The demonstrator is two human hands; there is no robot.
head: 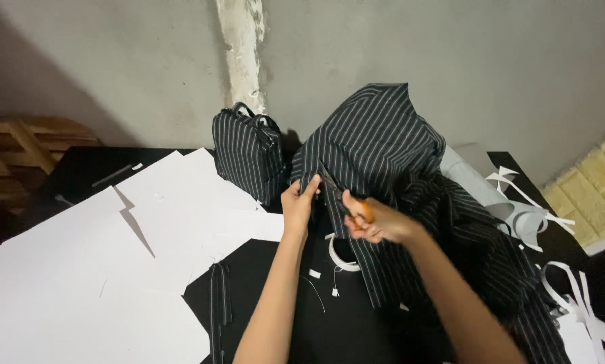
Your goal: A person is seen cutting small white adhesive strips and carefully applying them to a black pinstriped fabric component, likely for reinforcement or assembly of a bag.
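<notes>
Both hands (pixel 299 202) (pixel 373 222) snipping striped fabric (pixel 377 141) w/ scissors (pixel 346 199).

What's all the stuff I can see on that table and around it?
striped fabric: one, black with thin white stripes, heaped at centre, trailing right
scissors: one pair, orange handles, at the fabric's edge
striped bag: one, black and white, upright behind
white sheets: several, left side
white offcuts: many strips, right side
striped strip: one, lying lower centre
table: one, black
wooden pallet: one, far left
left hand: pinching the fabric
right hand: gripping the scissors
</notes>
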